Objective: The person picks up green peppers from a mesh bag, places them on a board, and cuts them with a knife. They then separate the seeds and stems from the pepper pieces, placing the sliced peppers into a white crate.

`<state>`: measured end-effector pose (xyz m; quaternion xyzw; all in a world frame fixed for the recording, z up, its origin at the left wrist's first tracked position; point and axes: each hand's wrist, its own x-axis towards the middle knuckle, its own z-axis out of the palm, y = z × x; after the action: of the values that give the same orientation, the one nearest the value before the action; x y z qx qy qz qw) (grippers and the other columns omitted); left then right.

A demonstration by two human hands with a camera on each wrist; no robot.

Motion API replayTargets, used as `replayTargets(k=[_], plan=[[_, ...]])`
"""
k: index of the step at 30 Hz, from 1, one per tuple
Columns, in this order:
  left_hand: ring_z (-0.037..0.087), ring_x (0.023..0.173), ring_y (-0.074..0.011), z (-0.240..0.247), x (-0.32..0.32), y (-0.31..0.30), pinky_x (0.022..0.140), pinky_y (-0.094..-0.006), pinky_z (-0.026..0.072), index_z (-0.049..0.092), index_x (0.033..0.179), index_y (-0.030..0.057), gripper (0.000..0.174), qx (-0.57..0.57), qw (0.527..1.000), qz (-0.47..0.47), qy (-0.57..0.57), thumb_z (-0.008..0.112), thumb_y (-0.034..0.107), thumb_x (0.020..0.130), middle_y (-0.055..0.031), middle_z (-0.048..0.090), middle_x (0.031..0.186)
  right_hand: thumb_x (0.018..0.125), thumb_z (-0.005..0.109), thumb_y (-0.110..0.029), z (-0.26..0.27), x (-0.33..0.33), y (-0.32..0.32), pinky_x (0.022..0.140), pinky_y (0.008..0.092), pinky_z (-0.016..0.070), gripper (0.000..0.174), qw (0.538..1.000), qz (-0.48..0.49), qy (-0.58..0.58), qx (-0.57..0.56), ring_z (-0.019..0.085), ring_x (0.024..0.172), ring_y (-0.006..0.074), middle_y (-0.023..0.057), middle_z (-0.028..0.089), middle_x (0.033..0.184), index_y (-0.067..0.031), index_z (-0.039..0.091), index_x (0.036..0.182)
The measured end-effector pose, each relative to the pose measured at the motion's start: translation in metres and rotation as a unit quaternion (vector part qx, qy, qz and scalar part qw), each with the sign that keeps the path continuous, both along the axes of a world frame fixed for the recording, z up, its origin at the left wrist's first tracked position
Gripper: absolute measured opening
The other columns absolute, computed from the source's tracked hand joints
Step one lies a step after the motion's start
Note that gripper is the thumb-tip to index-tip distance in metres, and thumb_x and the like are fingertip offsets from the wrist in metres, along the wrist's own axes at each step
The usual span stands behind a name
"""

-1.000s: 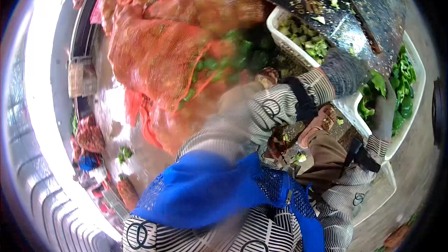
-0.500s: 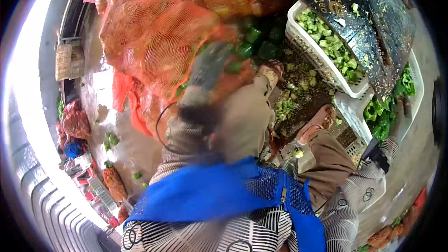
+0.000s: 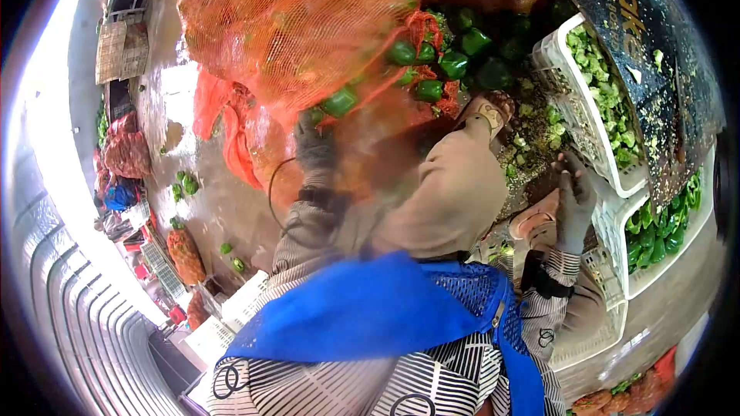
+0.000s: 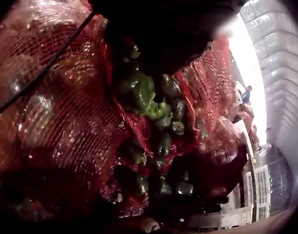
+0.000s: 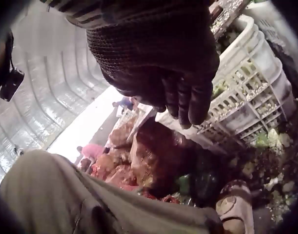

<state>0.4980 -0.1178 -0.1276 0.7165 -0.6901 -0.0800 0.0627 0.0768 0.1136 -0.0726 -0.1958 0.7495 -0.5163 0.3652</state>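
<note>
My gloved left hand (image 3: 314, 148) is at the mouth of an orange mesh sack (image 3: 293, 23), its fingertips right at a green bell pepper (image 3: 339, 102). In the left wrist view that hand (image 4: 163, 39) is a dark shape over several bell peppers (image 4: 139, 92) lying in the sack's opening; I cannot tell whether its fingers grip anything. My gloved right hand (image 3: 574, 200) hovers beside the white crates, holding nothing. Its fingers (image 5: 200, 100) extend loosely in the right wrist view, in front of a crate's slatted side (image 5: 241, 105).
A white crate (image 3: 543, 58) holds chopped pale-green pieces; another (image 3: 628, 286) holds cut green peppers. A dark board (image 3: 667, 54) spans above them. Loose bell peppers (image 3: 453, 64) lie by the sack. Scraps (image 3: 528, 150) litter the floor around my sandalled feet.
My left hand has come from near the crates across to the sack's mouth. My right hand has pulled back out of the crate of cut peppers, toward my knees. The head view has shifted.
</note>
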Motion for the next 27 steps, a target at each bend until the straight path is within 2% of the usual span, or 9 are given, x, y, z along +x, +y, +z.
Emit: replayTargets(k=[6,9,12,13,17,20,21,24,27], plan=[[0.045,0.121,-0.0398,0.003,0.010,-0.025,0.096,-0.0491,0.0428,0.051,0.131,0.0158,0.059,-0.059,0.965,-0.119,-0.228,0.068,0.032,0.077,-0.0125,0.048,0.133,0.091,0.054,-0.001,0.035,0.020,-0.041,0.092,0.0315,0.0475,0.032,0.982,0.127,0.123,0.061,0.063,0.103,0.0191,0.0105,0.066,0.115,-0.0025,0.062,0.122],[0.052,0.115,-0.0363,-0.002,0.027,-0.063,0.094,-0.0467,0.0442,0.053,0.132,0.0199,0.049,-0.026,0.912,-0.168,-0.373,0.059,0.032,0.084,-0.0135,0.056,0.126,0.090,0.053,0.000,0.030,0.015,-0.041,0.087,0.0322,0.0489,0.033,0.975,0.139,0.166,0.054,0.064,0.100,0.0230,0.0133,0.066,0.112,-0.0041,0.062,0.121],[0.059,0.109,-0.0340,0.038,0.010,-0.089,0.092,-0.0459,0.0455,0.055,0.131,0.0196,0.043,0.132,0.926,-0.092,-0.341,0.051,0.037,0.091,-0.0134,0.063,0.119,0.089,0.053,0.001,0.032,0.011,-0.040,0.087,0.0330,0.0493,0.034,0.969,0.149,0.181,0.070,0.065,0.099,0.0251,0.0143,0.066,0.112,-0.0038,0.062,0.121],[0.061,0.110,-0.0331,0.043,0.013,-0.090,0.094,-0.0458,0.0458,0.055,0.132,0.0202,0.048,0.117,0.933,-0.059,-0.335,0.047,0.048,0.094,-0.0132,0.066,0.119,0.089,0.052,0.001,0.033,0.010,-0.038,0.087,0.0334,0.0494,0.034,0.968,0.151,0.179,0.089,0.065,0.100,0.0259,0.0145,0.066,0.113,-0.0037,0.062,0.121],[0.059,0.118,-0.0313,0.068,-0.005,-0.090,0.095,-0.0430,0.0491,0.052,0.137,0.0206,0.067,0.257,0.925,0.040,-0.276,0.048,0.066,0.088,-0.0124,0.062,0.128,0.088,0.052,0.001,0.026,0.002,-0.028,0.088,0.0342,0.0495,0.035,0.965,0.154,0.182,0.113,0.065,0.100,0.0275,0.0152,0.065,0.114,-0.0033,0.062,0.122],[0.054,0.124,-0.0345,0.036,0.028,-0.103,0.101,-0.0467,0.0445,0.048,0.139,0.0231,0.072,0.287,0.943,0.020,-0.168,0.060,0.061,0.080,-0.0177,0.055,0.136,0.089,0.051,0.001,0.011,0.001,-0.022,0.088,0.0346,0.0496,0.036,0.964,0.157,0.200,0.075,0.065,0.101,0.0286,0.0161,0.065,0.116,-0.0028,0.061,0.123],[0.057,0.120,-0.0354,0.030,0.033,-0.099,0.100,-0.0463,0.0456,0.049,0.138,0.0235,0.070,0.268,0.955,-0.092,-0.088,0.063,0.058,0.079,-0.0195,0.058,0.132,0.089,0.051,0.001,0.011,0.001,-0.022,0.088,0.0350,0.0495,0.036,0.962,0.171,0.196,0.087,0.065,0.101,0.0294,0.0165,0.064,0.116,-0.0026,0.060,0.123],[0.058,0.121,-0.0309,0.051,-0.036,-0.093,0.099,-0.0455,0.0466,0.054,0.136,0.0168,0.066,0.295,0.921,0.011,-0.253,0.060,0.055,0.082,-0.0140,0.061,0.129,0.089,0.051,0.002,0.010,0.006,-0.025,0.088,0.0366,0.0496,0.035,0.961,0.185,0.182,0.097,0.064,0.102,0.0314,0.0176,0.064,0.116,-0.0020,0.060,0.123],[0.057,0.122,-0.0314,0.035,-0.023,-0.095,0.101,-0.0461,0.0459,0.053,0.135,0.0165,0.066,0.290,0.926,-0.013,-0.242,0.066,0.049,0.079,-0.0141,0.059,0.133,0.089,0.052,0.002,0.008,0.005,-0.030,0.089,0.0374,0.0497,0.035,0.959,0.189,0.185,0.103,0.064,0.103,0.0327,0.0184,0.064,0.117,-0.0024,0.060,0.123]])
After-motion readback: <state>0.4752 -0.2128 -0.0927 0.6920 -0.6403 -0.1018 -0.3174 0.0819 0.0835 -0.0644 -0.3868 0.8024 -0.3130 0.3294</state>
